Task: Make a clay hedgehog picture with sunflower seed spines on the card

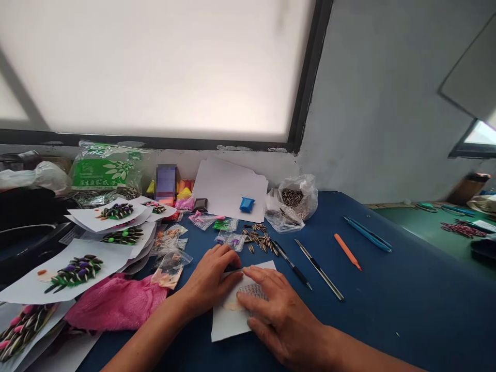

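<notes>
A small white sheet of paper (228, 328) lies on the table in front of me, bearing a patterned grey patch (252, 291) and a pale peach piece (231, 306) that looks like clay. My left hand (213, 276) rests at the paper's upper left, its fingers curled and its thumb reaching across the sheet. Something dark shows between thumb and forefinger; I cannot make out what it is. Over the right half of the paper lies my right hand (277, 312), fingers apart, fingertips touching the sheet beside the grey patch. It partly covers that patch.
Striped sunflower seeds (260, 238) lie beyond the paper, near a plastic bag of seeds (292, 197). Rightward are a pen (292, 266), a metal-ended tool (320, 269), an orange marker (347, 252) and blue tweezers (367, 233). Seed pictures (112, 276) and a pink cloth (120, 305) lie left.
</notes>
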A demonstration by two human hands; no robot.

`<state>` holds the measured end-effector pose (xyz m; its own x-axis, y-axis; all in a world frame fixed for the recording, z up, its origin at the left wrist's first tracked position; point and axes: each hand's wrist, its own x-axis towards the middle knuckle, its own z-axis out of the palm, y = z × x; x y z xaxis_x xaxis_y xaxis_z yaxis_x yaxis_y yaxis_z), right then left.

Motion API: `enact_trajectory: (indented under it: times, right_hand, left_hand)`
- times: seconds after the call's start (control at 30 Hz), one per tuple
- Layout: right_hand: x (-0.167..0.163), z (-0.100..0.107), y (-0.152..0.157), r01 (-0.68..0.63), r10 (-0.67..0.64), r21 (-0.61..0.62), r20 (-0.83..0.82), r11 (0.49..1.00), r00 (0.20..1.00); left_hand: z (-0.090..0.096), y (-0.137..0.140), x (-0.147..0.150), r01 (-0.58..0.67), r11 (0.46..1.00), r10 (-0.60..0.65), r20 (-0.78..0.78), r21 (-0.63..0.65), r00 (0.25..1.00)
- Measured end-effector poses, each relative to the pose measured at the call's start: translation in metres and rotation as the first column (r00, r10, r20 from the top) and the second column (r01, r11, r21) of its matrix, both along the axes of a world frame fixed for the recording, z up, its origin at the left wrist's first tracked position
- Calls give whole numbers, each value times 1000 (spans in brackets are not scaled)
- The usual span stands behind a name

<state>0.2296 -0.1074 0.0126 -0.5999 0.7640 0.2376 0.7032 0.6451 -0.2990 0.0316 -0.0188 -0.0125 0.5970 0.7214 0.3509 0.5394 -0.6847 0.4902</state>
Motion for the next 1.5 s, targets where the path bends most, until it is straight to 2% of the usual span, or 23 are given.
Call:
enact_trajectory:
  times: [0.13, 0.43, 0.53, 0.67, 0.77, 0.97, 1.13, 1.27, 1.5]
  right_hand:
    - [4, -3, 3, 54, -50, 53, -65, 997, 997]
    - [4, 1, 4, 1, 2, -31, 84, 1000, 996]
    - [4, -1, 3, 35, -35, -26, 31, 999, 999]
    - [3, 0, 1, 85, -79, 70, -83, 994, 993]
    - [2, 1, 1, 48, -41, 90, -73, 995, 997]
    - [5, 0, 2, -11, 12, -13, 71, 1000, 997]
    - [5, 0, 1, -15, 14, 1, 35, 1000, 999]
    - [4, 0, 1, -80, 79, 48, 27, 996, 996]
    - [4, 0, 3, -132, 132, -16, 55, 991, 990]
  left_hand:
    - [1, -1, 0, 6, 1000, -6, -8, -1, 1000]
    - [3, -2, 0, 18, 1000, -18, -25, -8, 1000]
    - [7, -4, 1, 17, 1000, -16, -58, 16, 998]
    - [14, -9, 2, 17, 998, -10, -111, 60, 994]
    - [16, -11, 3, 20, 997, -12, -124, 69, 992]
    - [7, -9, 2, 28, 992, -16, -101, 122, 995]
    - [1, -7, -1, 47, 986, -35, -78, 161, 996]
    - [2, -8, -1, 33, 989, -23, -74, 142, 997]
    - [3, -7, 1, 30, 993, -20, -87, 115, 996]
